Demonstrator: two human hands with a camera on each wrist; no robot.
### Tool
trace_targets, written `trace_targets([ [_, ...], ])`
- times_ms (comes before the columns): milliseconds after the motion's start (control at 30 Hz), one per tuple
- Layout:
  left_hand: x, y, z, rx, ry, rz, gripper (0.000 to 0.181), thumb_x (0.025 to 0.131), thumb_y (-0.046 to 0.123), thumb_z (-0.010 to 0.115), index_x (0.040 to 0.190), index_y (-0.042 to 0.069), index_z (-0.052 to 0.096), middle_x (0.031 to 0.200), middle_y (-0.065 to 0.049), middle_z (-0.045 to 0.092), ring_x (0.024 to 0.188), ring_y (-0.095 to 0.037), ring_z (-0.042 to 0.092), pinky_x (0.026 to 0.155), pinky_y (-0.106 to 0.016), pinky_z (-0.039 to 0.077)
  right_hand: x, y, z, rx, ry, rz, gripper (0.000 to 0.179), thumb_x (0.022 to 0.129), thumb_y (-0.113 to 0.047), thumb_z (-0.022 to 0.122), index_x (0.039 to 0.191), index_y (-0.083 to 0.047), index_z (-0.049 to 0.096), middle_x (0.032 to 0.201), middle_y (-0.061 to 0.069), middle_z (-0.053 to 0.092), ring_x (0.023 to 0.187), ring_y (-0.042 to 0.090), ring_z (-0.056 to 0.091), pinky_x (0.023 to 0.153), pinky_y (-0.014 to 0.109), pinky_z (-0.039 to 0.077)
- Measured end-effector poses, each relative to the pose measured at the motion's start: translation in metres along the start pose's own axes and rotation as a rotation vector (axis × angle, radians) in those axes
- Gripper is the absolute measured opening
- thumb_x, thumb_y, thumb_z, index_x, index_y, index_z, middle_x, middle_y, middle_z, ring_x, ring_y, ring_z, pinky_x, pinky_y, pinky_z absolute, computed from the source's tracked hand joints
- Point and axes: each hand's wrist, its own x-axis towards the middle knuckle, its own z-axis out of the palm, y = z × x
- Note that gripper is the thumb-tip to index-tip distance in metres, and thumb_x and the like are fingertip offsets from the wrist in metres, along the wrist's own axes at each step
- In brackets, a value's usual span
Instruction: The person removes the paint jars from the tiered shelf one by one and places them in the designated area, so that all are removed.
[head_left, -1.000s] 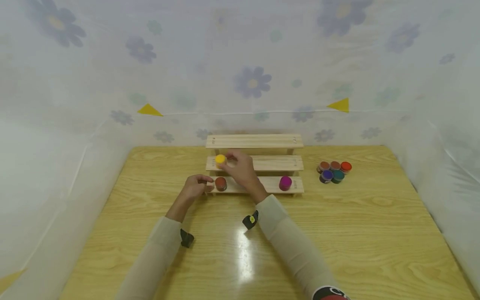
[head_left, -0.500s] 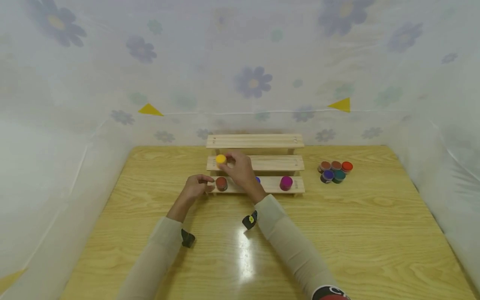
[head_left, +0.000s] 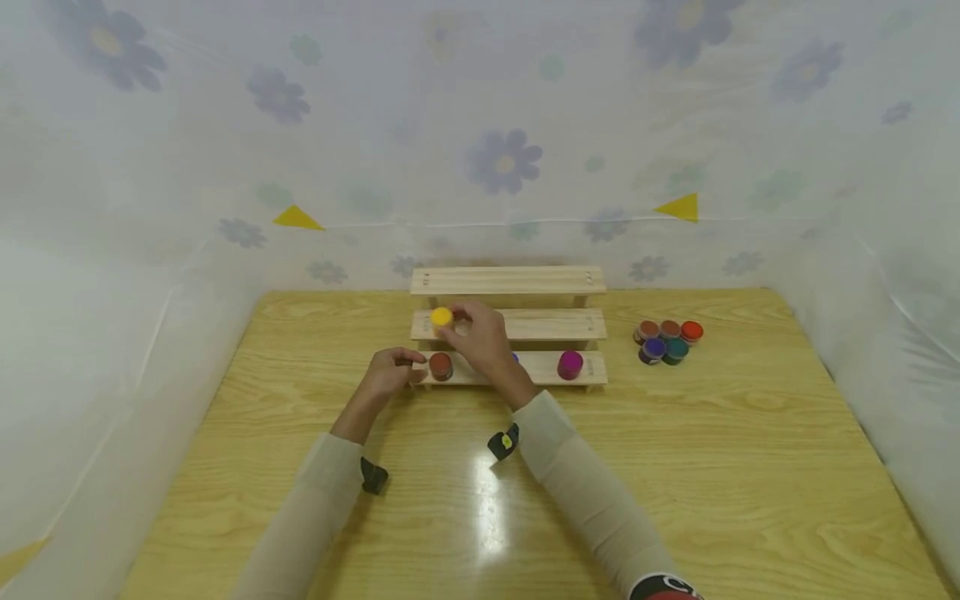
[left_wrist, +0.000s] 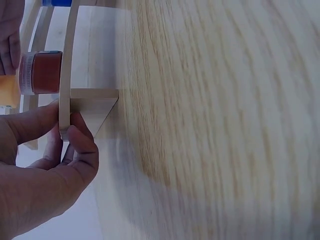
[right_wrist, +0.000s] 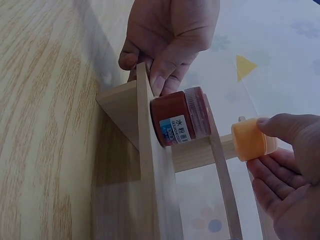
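Observation:
A three-tier wooden rack stands at the back of the table. My left hand pinches the left end of its lowest shelf, thumb above and fingers below in the left wrist view. My right hand grips a yellow paint jar at the left end of the middle shelf; whether its base touches the wood I cannot tell. On the lowest shelf sit a brown paint jar beside my left hand, a magenta paint jar at the right, and a blue one, mostly hidden by my right hand.
Several paint jars stand grouped on the table right of the rack, among them a red jar, a purple jar and a green jar. Behind the rack hangs a flowered sheet with yellow triangles.
Both hands keep nearly the same place, the right one still holding the yellow jar at the middle shelf. A bit of the blue jar has come into sight past the right wrist.

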Motion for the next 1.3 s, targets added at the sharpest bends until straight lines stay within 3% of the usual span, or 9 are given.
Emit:
trace_targets([
  [400, -0.002, 0.002, 0.002, 0.021, 0.017, -0.021, 0.027, 0.088, 0.006, 0.063, 0.114, 0.001, 0.061, 0.110, -0.012, 0.058, 0.078, -0.020, 0.056, 0.071, -0.032, 0.050, -0.006, -0.001, -0.017, 0.025, 0.024, -0.031, 0.033, 0.081, -0.019, 0.074, 0.110, -0.005, 0.065, 0.105, 0.008, 0.068, 0.102, 0.023, 0.062, 0.093, 0.038, 0.050],
  [867, -0.004, 0.003, 0.003, 0.005, 0.015, -0.007, 0.028, 0.087, 0.004, 0.063, 0.114, -0.003, 0.059, 0.095, -0.007, 0.053, 0.076, -0.018, 0.052, 0.071, -0.031, 0.050, -0.016, 0.000, -0.033, 0.036, 0.059, -0.086, 0.031, 0.080, -0.018, 0.075, 0.107, -0.006, 0.066, 0.103, 0.008, 0.067, 0.098, 0.023, 0.063, 0.091, 0.038, 0.051],
  [1100, -0.004, 0.003, 0.002, 0.009, 0.004, -0.012, 0.029, 0.086, 0.005, 0.063, 0.114, -0.001, 0.059, 0.111, -0.013, 0.055, 0.079, -0.019, 0.054, 0.074, -0.034, 0.050, -0.019, 0.006, -0.043, 0.010, 0.062, -0.090, 0.033, 0.080, -0.017, 0.075, 0.110, -0.006, 0.065, 0.105, 0.008, 0.067, 0.100, 0.022, 0.062, 0.093, 0.038, 0.050],
  [1300, -0.002, 0.003, 0.002, 0.005, 0.004, -0.014, 0.029, 0.086, 0.005, 0.063, 0.113, -0.001, 0.059, 0.112, -0.014, 0.056, 0.079, -0.019, 0.054, 0.072, -0.032, 0.049, -0.021, 0.008, -0.051, -0.015, 0.076, -0.117, 0.034, 0.080, -0.017, 0.075, 0.110, -0.005, 0.065, 0.105, 0.010, 0.067, 0.099, 0.023, 0.063, 0.092, 0.038, 0.050],
])
